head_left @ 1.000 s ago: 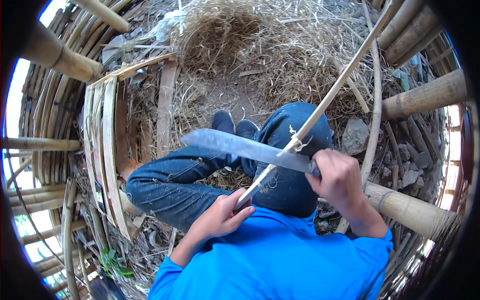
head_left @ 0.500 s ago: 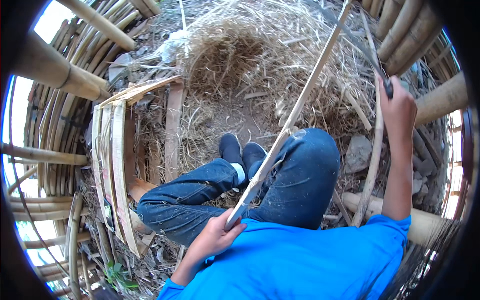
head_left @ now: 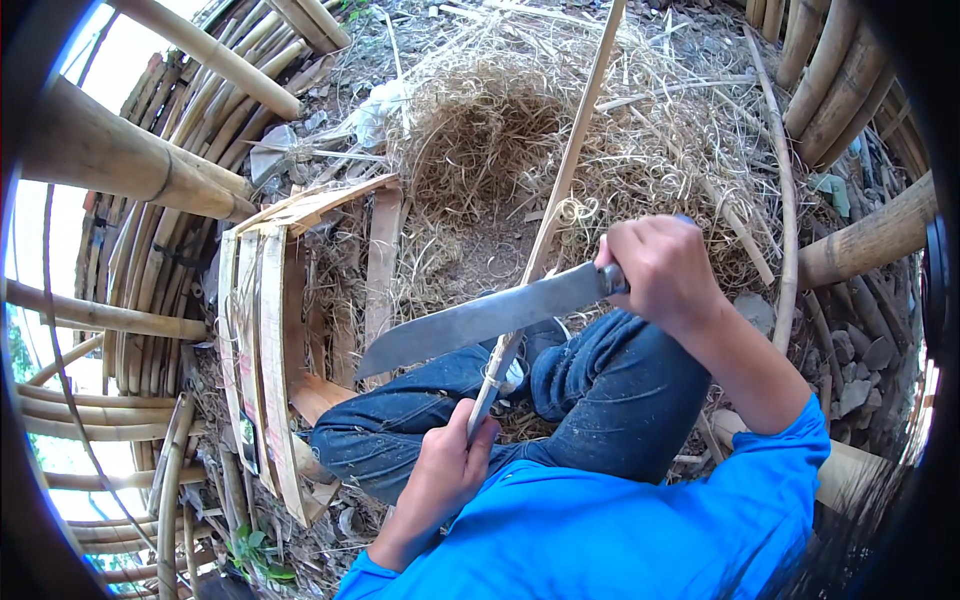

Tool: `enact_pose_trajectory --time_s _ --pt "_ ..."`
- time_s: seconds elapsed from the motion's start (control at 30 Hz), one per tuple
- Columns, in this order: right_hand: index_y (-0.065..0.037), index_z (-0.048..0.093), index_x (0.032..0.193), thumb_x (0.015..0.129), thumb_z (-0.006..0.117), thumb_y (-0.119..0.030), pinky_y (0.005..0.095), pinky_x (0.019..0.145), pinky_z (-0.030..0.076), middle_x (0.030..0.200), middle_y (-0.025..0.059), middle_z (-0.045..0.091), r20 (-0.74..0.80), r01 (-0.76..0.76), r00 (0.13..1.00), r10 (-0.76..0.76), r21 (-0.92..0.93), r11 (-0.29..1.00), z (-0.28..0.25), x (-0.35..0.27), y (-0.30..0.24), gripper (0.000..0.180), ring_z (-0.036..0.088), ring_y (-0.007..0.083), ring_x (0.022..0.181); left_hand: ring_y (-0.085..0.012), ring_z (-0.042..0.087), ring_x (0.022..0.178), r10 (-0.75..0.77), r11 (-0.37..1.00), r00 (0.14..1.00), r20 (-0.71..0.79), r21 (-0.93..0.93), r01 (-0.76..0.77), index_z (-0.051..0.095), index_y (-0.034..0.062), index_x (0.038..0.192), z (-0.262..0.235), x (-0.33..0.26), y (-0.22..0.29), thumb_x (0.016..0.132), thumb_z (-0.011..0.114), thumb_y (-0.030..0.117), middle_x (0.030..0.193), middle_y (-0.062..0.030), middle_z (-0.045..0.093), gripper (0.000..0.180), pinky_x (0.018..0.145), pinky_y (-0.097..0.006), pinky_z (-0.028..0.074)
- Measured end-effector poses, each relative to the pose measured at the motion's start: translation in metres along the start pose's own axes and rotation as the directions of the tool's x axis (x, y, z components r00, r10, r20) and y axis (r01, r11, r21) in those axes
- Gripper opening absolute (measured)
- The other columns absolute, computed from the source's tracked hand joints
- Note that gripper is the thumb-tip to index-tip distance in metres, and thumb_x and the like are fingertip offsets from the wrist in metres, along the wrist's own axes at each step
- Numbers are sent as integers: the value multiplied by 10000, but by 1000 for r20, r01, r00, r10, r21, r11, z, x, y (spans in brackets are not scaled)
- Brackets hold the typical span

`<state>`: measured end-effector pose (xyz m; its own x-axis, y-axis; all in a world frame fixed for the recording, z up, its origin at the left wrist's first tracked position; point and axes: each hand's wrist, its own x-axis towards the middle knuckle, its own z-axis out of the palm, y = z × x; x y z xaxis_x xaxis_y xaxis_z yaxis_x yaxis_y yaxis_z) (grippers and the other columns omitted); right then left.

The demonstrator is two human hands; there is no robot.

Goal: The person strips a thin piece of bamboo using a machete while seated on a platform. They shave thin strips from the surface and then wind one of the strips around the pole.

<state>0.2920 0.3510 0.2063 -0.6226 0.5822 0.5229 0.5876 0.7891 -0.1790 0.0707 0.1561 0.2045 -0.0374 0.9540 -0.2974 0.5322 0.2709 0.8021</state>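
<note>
Holding a big knife [head_left: 485, 318] across a long wooden stick [head_left: 572, 150], in front of bent legs in dark jeans [head_left: 620, 400].
Closing the right hand [head_left: 660, 265] around the knife handle [head_left: 614, 281], and pointing the wide grey blade to the left. Gripping the lower end of the stick with the left hand [head_left: 452, 462], between thumb and fingers, near the blue shirt [head_left: 600, 530]. Cannot tell whether touching, blade against stick. Slanting the stick away from the body, slightly to the right, past a heap of dry shavings [head_left: 500, 110] on the ground [head_left: 490, 250]. Having at the left a crate of wooden slats [head_left: 272, 345], at the right some grey stones [head_left: 857, 395] below a bamboo pole [head_left: 880, 232].
</note>
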Motion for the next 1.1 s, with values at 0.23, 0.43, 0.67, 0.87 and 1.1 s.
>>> enact_pose_trajectory --time_s 0.23,0.43,0.67,0.87,1.1 --pt "-96 568 680 605 737 -140 356 567 485 614 65 596 -61 8 998 -8 -4 1000 13 18 19 190 622 242 605 -152 460 501 -27 999 998 -55 -48 24 482 18 934 -1 12 2 951 487 88 589 -101 469 72 487 -318 379" --pt "-116 581 683 543 762 -114 354 571 483 630 58 609 -92 -32 995 28 -42 999 16 16 28 229 615 240 593 -144 459 504 -36 995 999 -20 -97 34 493 14 951 1 20 1 955 481 86 588 -92 470 73 488 -311 377" --pt "-39 653 793 843 604 -254 417 612 511 734 170 664 -358 -780 623 695 -355 516 -17 -4 162 227 666 343 731 -164 492 508 -38 985 993 112 -163 56 486 18 942 0 -13 -38 957 468 96 587 -140 485 81 483 -342 401" --pt "-58 600 692 784 655 -189 352 532 473 594 97 616 -47 -591 806 591 16 807 16 26 50 169 614 243 525 -79 424 560 -160 946 986 -52 -293 138 476 16 924 -14 19 -44 987 446 155 595 -45 455 156 489 -300 369" --pt "-76 575 670 682 697 -152 402 535 474 609 92 577 123 -101 988 91 84 991 29 32 -7 144 603 281 572 -63 407 566 -93 973 996 -3 -211 91 490 21 914 -20 33 -29 987 456 149 622 21 429 152 511 -242 352"
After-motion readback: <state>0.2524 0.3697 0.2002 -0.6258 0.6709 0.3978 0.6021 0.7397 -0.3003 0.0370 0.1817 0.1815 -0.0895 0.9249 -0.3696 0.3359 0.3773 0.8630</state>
